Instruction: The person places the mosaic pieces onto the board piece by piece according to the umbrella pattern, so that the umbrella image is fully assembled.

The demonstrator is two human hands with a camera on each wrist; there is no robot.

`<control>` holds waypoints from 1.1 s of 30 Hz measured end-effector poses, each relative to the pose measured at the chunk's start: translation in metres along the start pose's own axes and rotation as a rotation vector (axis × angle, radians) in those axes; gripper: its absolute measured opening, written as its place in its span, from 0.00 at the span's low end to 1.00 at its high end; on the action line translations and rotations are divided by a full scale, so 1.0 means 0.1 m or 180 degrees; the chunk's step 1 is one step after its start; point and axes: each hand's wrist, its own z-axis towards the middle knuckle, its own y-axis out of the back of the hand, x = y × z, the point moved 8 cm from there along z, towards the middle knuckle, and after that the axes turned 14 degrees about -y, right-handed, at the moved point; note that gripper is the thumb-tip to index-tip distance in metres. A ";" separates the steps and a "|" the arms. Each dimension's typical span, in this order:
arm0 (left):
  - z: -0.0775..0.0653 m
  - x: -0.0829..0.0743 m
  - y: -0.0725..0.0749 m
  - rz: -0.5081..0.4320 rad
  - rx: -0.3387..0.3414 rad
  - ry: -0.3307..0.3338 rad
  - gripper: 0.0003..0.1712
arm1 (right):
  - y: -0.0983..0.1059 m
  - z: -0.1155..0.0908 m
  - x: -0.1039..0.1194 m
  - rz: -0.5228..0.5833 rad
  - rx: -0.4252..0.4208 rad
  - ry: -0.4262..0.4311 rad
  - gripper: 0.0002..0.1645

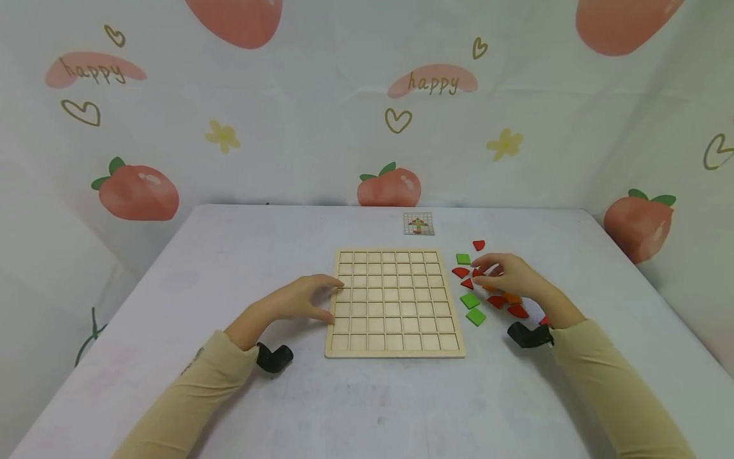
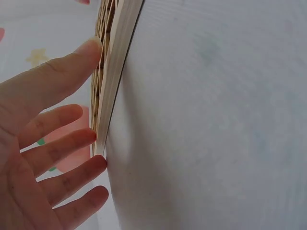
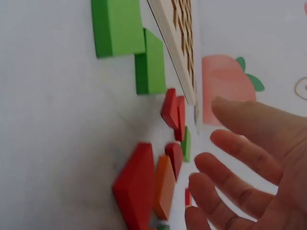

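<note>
Board of pale square-gridded wood (image 1: 375, 295) lies flat on the white table (image 1: 321, 408). From afar, I read the left hand (image 1: 299, 298), spread at its left edge, as steadying it; contact unclear. Right hand (image 1: 510, 275) loosely spread, holding nothing, above flat red, orange and green pieces (image 1: 476, 317), likely placed there for reach. Small printed card (image 1: 418, 224) behind.
</note>
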 end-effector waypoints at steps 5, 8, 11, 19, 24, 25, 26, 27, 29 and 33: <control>0.00 0.00 -0.01 0.0044 -0.0005 -0.0026 0.39 | -0.07 0.05 0.00 -0.0043 0.0061 -0.0110 0.21; 0.00 0.00 -0.01 0.0032 -0.0017 -0.0022 0.39 | -0.09 0.06 0.00 -0.0025 0.0084 -0.0169 0.22; 0.00 0.00 -0.01 0.0035 -0.0025 -0.0013 0.39 | -0.10 0.07 0.01 0.0000 0.0096 -0.0225 0.23; 0.00 0.02 -0.01 0.0078 -0.0009 0.0050 0.40 | -0.11 0.10 -0.01 -0.0046 0.0037 -0.0304 0.24; 0.00 0.02 0.00 0.0097 -0.0011 0.0061 0.40 | -0.11 0.11 -0.01 -0.0044 -0.0007 -0.0321 0.22; 0.00 0.02 0.00 0.0099 -0.0010 0.0065 0.40 | -0.12 0.11 -0.01 -0.0037 -0.0013 -0.0336 0.22; 0.00 0.02 0.00 0.0098 -0.0009 0.0070 0.40 | -0.12 0.11 -0.01 -0.0037 -0.0022 -0.0343 0.22; -0.01 0.02 0.00 0.0095 -0.0007 0.0080 0.40 | -0.12 0.11 -0.01 -0.0043 -0.0035 -0.0342 0.22; -0.01 0.02 -0.01 0.0080 -0.0004 0.0089 0.40 | -0.13 0.12 0.00 -0.0050 -0.0064 -0.0341 0.21; 0.00 0.02 -0.01 0.0053 -0.0008 0.0101 0.40 | -0.13 0.12 0.01 -0.0061 -0.0100 -0.0299 0.19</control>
